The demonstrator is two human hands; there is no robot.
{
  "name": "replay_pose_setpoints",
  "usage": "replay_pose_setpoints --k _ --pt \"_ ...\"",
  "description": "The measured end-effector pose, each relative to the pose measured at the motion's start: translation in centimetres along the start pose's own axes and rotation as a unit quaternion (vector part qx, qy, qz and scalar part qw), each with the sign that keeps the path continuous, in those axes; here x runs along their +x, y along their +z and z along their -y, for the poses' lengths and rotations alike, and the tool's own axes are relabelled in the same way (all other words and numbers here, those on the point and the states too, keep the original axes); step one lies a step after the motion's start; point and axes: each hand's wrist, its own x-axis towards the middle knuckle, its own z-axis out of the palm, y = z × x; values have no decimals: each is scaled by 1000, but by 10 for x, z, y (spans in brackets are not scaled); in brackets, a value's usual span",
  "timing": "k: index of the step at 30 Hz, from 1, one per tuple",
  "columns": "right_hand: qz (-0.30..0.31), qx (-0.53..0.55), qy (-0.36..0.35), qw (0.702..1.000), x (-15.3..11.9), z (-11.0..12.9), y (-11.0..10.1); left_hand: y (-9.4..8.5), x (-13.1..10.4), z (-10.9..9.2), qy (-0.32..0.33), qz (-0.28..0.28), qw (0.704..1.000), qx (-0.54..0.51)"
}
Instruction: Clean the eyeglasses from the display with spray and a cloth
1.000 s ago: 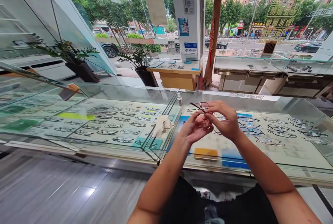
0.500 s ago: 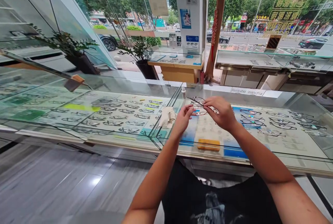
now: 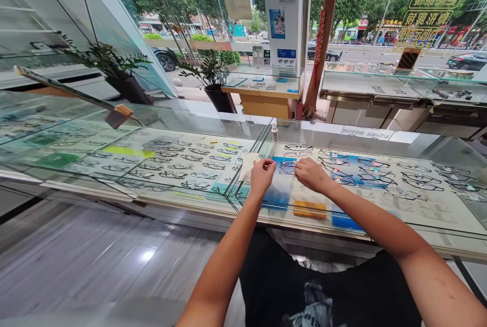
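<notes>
My left hand [image 3: 262,174] is closed in a pinch over the glass counter, and whatever its fingertips hold is too small to make out. A pale cloth [image 3: 246,167] lies on the glass just behind and left of it. To the right, my right hand [image 3: 311,174] is closed, its fingers turned toward the left hand. A thin dark pair of eyeglasses [image 3: 287,167] shows at those fingertips, partly hidden by the hand. Rows of other glasses under the counter make its outline hard to separate. A small white spray bottle [image 3: 274,132] stands upright behind the hands.
Beneath the glass counter lie several rows of glasses [image 3: 198,175], blue sheets [image 3: 279,197] and an orange case [image 3: 309,210]. A wood-ended bar [image 3: 119,114] rises at the left. Potted plants [image 3: 218,96] and another display case [image 3: 266,94] stand beyond.
Both hands have come down closer to the counter. The eyeglasses, held up between them before, now appear lower at the right hand. The left hand has curled into a tighter pinch.
</notes>
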Motion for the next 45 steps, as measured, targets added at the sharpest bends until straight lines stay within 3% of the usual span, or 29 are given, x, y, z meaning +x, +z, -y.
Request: replay_pose_setpoints --k 15,29,33,37,41,45 --pt "72 -14 27 997 23 -1 14 -1 1 4 13 2 999 31" --pt "86 46 66 993 21 2 -1 -1 1 7 17 -8 999 28" --pt "86 70 108 988 22 -4 -12 -1 1 7 17 -13 1000 23" --pt "93 76 194 974 29 -24 -23 -2 1 7 20 -24 999 13" --pt "152 86 244 954 43 -35 -22 -3 1 7 29 -25 999 1" --pt "201 98 256 940 60 -30 -15 -3 1 7 43 -26 999 -7"
